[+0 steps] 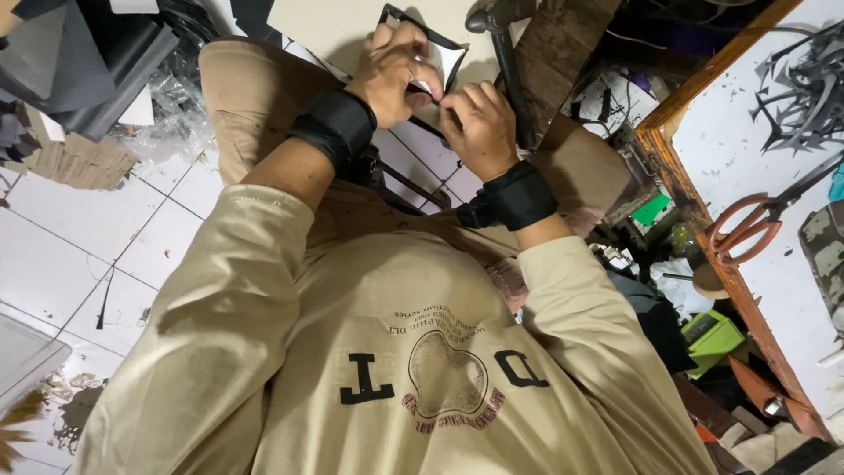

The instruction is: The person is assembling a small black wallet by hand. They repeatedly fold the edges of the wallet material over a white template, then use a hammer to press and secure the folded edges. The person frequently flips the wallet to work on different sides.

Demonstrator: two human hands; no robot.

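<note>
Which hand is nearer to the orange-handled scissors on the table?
Right. The scissors lie on the table to the right hand's right; the left hand is farther, beyond it. Both hold a black-edged piece.

Both forearms reach forward, wrists close together; the left hand (394,72) curls in a pinching grip, and the right hand (479,127) closes fingers beside it.

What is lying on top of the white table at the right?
On the white table lie orange-handled scissors and a heap of dark cut scraps. The table's far end runs out of the picture, so anything there cannot be seen.
</note>
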